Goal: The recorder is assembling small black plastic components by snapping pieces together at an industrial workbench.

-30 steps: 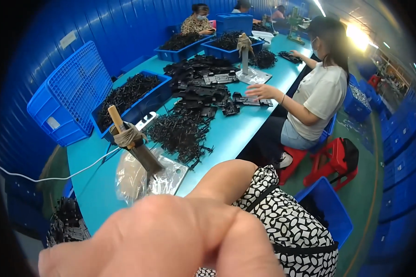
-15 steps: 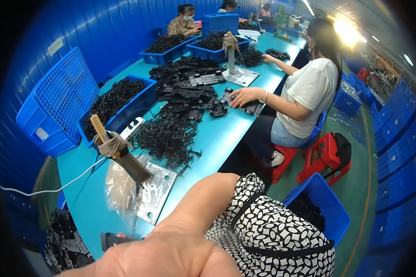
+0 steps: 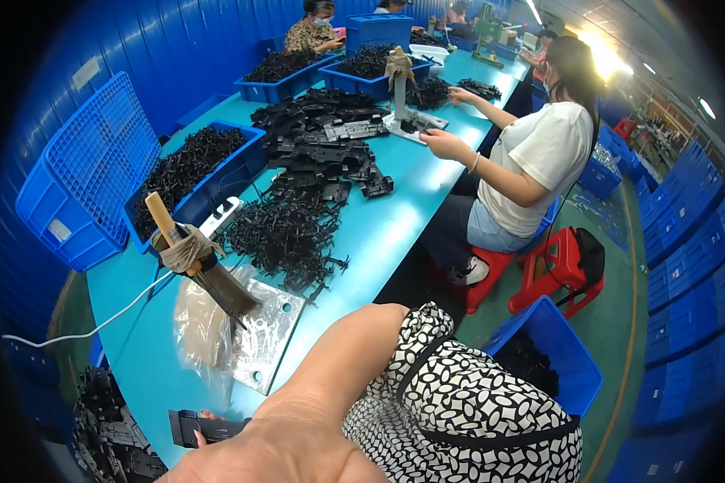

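My right hand [image 3: 278, 451] looms at the bottom with its back upward and its fingers out of sight. Just beyond it is a flat black plastic part [image 3: 184, 429], its right end hidden by this hand. Fingertips apparently of my left hand [image 3: 200, 439] pinch the part; the rest of that hand is covered. Farther off stands a slanted dark post [image 3: 227, 291] on a metal plate [image 3: 280, 338], with cord tied around its top and a wooden stick [image 3: 159, 213] in the binding. Clear plastic bag [image 3: 195, 330] drapes the plate's left side.
Small black clips [image 3: 286, 233] and larger black parts [image 3: 338, 165] are heaped along the turquoise table [image 3: 395, 217]. Blue crates [image 3: 250, 161] stand on its far side. A co-worker [image 3: 540, 145] sits at the right edge near red stools [image 3: 564, 270]. A white cable [image 3: 97, 330] hangs left.
My right hand has shifted slightly down, and more of the black part shows. The co-worker's nearer hand has gone from the table edge to the far metal plate. The whole view has shifted a little.
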`<action>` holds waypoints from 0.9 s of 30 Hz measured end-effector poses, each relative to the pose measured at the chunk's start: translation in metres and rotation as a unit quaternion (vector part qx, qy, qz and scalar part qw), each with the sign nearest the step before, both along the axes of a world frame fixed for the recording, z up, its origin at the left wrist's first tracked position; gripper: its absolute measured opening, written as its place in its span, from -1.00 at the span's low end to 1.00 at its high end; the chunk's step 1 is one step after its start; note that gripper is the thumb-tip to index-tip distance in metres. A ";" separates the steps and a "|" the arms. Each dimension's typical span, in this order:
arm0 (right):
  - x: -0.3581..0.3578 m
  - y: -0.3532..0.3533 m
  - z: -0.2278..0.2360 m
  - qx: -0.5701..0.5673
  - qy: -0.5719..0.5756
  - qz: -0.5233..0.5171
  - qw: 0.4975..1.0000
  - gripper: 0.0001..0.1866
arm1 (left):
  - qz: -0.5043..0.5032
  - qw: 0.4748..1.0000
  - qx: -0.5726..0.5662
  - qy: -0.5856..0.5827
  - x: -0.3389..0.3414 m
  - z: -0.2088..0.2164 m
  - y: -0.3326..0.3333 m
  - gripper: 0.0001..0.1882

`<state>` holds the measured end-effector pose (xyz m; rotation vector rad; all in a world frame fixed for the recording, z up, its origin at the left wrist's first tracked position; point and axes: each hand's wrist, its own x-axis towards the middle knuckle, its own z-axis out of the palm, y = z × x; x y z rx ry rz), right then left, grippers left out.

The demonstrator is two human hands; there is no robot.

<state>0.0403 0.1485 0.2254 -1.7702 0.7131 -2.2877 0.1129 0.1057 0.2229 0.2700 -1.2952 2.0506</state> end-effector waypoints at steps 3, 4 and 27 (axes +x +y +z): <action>-0.019 0.020 0.003 -0.005 0.007 -0.032 0.999 -0.51 | 0.052 0.998 -0.017 -0.031 -0.001 0.004 -0.003 -0.93; -0.021 0.018 0.001 -0.007 0.008 -0.045 0.999 -0.51 | 0.067 0.997 -0.023 -0.042 -0.002 0.006 -0.004 -0.94; -0.043 0.107 -0.050 -0.039 -0.111 0.103 0.988 -0.43 | 0.478 0.485 -0.686 -0.255 0.035 -0.246 -0.170 -0.57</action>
